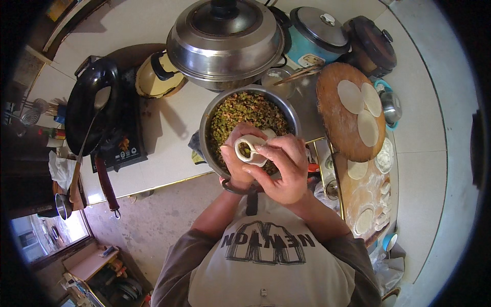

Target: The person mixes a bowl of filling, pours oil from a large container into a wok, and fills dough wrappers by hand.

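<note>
My left hand cradles a dough wrapper above a metal bowl. Green and brown filling shows through the opening in its folded rim. The fingers of my right hand pinch the right side of that rim. Below both hands, the stainless steel bowl holds a chopped green and reddish-brown filling. To the right, several flat round dough wrappers lie on a round wooden board. More dough rounds and small dough pieces rest on a floured wooden board beneath it.
A large lidded steel pot stands behind the bowl, beside a blue rice cooker and a dark lidded pot. On the left, a black wok holding a metal spatula sits on an induction cooktop. Chopsticks lie behind the bowl.
</note>
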The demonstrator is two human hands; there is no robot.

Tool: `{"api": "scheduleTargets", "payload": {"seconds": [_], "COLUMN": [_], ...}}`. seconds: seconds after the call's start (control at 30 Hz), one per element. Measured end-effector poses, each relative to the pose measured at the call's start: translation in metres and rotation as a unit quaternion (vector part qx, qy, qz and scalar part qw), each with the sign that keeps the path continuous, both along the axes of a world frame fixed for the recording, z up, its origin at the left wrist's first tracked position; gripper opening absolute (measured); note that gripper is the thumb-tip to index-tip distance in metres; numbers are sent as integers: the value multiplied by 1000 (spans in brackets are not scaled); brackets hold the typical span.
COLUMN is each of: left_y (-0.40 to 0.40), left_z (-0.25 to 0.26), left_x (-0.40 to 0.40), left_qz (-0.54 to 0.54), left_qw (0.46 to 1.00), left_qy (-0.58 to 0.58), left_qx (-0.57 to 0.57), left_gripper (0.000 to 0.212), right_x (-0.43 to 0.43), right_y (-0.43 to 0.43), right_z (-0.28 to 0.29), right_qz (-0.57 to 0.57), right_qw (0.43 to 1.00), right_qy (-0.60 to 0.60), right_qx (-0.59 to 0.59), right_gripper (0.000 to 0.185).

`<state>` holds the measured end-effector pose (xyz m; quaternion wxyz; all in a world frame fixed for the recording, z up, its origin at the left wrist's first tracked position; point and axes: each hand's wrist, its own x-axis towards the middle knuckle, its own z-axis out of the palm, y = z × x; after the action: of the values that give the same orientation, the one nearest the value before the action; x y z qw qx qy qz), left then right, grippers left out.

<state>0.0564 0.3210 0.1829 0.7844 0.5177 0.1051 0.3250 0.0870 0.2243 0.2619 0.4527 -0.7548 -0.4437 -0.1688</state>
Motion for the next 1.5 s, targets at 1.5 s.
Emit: {"api": "scheduleTargets", "payload": {"seconds": [1.5], "left_y": [0], "left_z": [17], "left_x": [-12], "left_qz": [-153], "left_qw": [988], "left_qy": [8], "left_qx": [-21], "left_gripper": [91], "right_x": [27], "right_y": [-9], "right_z": [23], "right_qz": [155], "right_qw": [976], "right_qy": [144], "right_qx": [-46], "right_gripper": [21]}}
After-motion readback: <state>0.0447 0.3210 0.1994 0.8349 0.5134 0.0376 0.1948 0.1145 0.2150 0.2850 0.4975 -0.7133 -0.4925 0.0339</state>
